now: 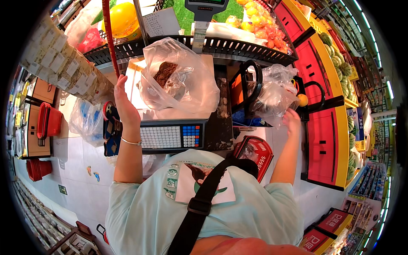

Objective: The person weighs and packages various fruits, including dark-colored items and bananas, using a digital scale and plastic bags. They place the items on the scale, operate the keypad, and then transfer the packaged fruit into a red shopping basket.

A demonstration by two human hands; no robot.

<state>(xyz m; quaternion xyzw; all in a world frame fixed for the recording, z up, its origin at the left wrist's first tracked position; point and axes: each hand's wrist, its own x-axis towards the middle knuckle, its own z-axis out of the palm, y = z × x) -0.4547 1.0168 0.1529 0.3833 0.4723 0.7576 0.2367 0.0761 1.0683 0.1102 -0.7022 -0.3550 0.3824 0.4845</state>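
Observation:
In the head view a clear plastic bag lies open-mouthed on the white pan of a weighing scale, whose keypad faces me. A brown, crumbly lump is inside it. My left hand is raised at the scale's left edge, fingers extended and nothing visible in them; a bangle circles the wrist. My right hand is at the lower right edge of a crumpled clear plastic bag beside a black-handled basket. Whether its fingers grip that bag is unclear.
A pillar covered in stuck labels leans into view at left, near a red pole. Black crate edging runs behind the scale, with bagged fruit beyond. A red basket stands below right; pink cabinets line the right.

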